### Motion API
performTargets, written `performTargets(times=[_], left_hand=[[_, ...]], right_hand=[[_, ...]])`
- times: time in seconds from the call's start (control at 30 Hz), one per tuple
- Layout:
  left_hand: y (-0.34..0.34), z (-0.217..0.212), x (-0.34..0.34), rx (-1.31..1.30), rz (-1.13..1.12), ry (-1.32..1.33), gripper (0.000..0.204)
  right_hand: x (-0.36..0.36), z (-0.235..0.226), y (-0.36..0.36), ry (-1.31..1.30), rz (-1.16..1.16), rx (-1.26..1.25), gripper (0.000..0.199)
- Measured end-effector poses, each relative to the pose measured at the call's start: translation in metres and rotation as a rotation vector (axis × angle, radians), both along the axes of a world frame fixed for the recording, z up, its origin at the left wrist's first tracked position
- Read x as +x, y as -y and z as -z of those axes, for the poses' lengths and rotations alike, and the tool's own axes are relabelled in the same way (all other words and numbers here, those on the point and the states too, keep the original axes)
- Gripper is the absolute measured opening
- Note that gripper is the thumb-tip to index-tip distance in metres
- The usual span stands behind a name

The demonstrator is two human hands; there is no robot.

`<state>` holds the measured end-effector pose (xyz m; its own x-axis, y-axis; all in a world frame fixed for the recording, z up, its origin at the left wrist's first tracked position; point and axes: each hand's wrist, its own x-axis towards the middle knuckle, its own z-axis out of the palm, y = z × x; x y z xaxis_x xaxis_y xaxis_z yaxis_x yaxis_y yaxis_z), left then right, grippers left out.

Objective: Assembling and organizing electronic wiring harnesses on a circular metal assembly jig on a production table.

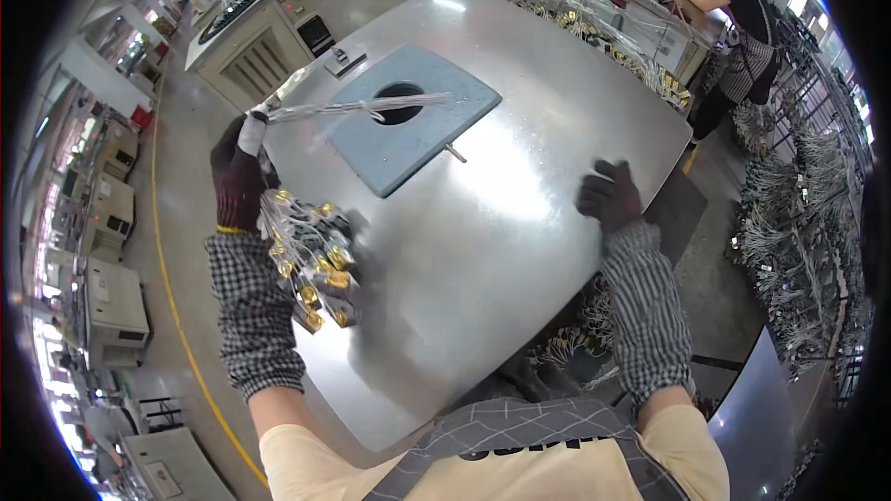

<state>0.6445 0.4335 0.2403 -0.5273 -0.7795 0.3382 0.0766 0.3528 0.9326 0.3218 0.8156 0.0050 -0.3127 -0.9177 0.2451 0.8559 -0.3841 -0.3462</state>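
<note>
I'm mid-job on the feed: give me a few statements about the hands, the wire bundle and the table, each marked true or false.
1. The left hand grips a wire bundle with brass ends. True.
2. The right hand holds a wire too. False: it holds nothing and rests at the metal table edge.
3. The blue-grey plate has a round hole. True.
4. Both hands are bare. False: both wear dark gloves.
5. Nobody else is in view. False: a person stands beyond the table's far side.
</note>
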Motion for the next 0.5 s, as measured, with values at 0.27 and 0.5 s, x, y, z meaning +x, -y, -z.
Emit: performTargets(times=[0.27, 0.5], left_hand=[[0.07, 0.032, -0.121, -0.148, 0.254, 0.673, 0.038], [0.125, 0.132, -0.185, -1.425, 0.317, 0.49, 0.062]], right_hand=[[0.067, 0.106, -0.267, 0.091, 0.883, 0.542, 0.04], [0.258, 0.228, -0.366, 0.856, 0.96, 1.223, 0.043]])
